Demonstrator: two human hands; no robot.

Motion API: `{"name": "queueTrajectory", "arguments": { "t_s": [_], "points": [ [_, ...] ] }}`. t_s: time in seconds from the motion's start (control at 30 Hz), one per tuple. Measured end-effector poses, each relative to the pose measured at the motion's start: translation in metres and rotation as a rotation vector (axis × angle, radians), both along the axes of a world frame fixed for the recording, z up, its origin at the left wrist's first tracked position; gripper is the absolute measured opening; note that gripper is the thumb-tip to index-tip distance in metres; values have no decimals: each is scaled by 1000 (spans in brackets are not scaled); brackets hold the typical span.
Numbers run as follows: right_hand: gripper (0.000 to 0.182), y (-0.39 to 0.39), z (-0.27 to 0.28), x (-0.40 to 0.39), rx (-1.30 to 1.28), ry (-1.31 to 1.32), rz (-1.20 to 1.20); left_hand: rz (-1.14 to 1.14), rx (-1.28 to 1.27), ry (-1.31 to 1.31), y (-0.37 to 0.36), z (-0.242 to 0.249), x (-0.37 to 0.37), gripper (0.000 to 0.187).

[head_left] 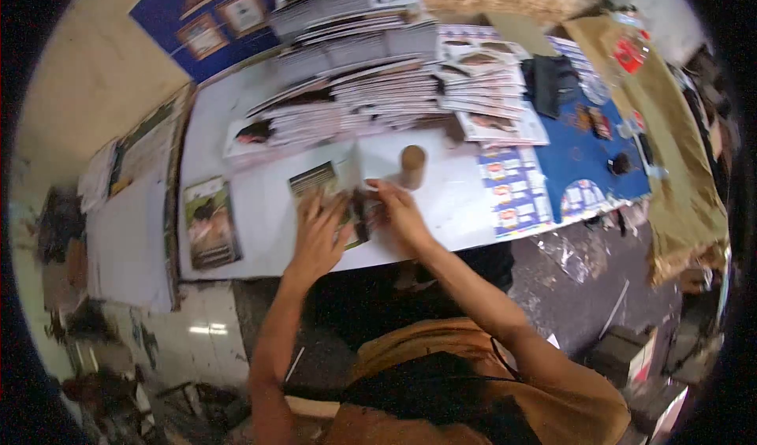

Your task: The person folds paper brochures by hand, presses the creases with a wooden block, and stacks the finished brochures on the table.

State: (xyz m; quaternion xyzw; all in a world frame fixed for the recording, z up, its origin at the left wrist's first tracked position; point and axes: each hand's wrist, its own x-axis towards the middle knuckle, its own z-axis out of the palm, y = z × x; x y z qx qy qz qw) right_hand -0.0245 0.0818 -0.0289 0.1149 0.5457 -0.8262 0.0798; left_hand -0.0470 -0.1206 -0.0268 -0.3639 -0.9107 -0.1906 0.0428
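A dark green printed booklet [311, 175] lies on the white tabletop in front of me, with a pale leaf [349, 167] standing partly raised from it. My left hand [319, 223] rests flat on the booklet with its fingers spread. At the booklet's right edge, my right hand [400, 215] has its fingers bent and closed on the edge; blur hides the exact grip. Just beyond that hand a brown cylinder [412, 167] stands upright. Another booklet [210, 223] with a green cover lies flat to the left.
Tall stacks of booklets [355, 51] line the back of the white table [264, 248]. On the right, a blue surface [579, 153] holds printed sheets [514, 193], a black pouch [550, 82] and small items. A plastic bottle [631, 51] lies farther back on brown paper [682, 185].
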Motion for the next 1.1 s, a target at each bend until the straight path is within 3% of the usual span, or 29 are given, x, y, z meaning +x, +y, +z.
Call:
{"name": "queueTrajectory", "arguments": {
  "t_s": [0.1,0.17,0.27,0.3,0.4,0.53,0.7,0.8,0.9,1.1],
  "points": [
    [45,-9,-2,-3,571,367,78,123,-22,69,4,-28,-2,58],
    [56,-18,3,0,940,592,128,221,98,80,7,-23,3,69],
    [67,-29,2,0,1193,597,104,581,163,87,4,-2,17,73],
    [68,-30,1,-2,1254,623,131,655,194,40,-7,-13,19,61],
    [71,-33,-4,-2,1435,689,222,572,215,7,-29,-33,28,47],
    [56,-53,-1,-1,1350,734,350,595,293,99,-30,-40,34,43],
    [51,-68,-17,-4,1473,784,225,646,474,25,-20,-25,32,40],
    [50,-68,-22,-5,1458,792,196,631,284,119,-22,-30,32,40],
    [49,-69,-22,-4,1458,773,181,626,346,159,-19,-27,32,39],
    [49,-69,-21,-5,1469,765,199,588,238,129,-24,-33,31,40]
  ]
}}
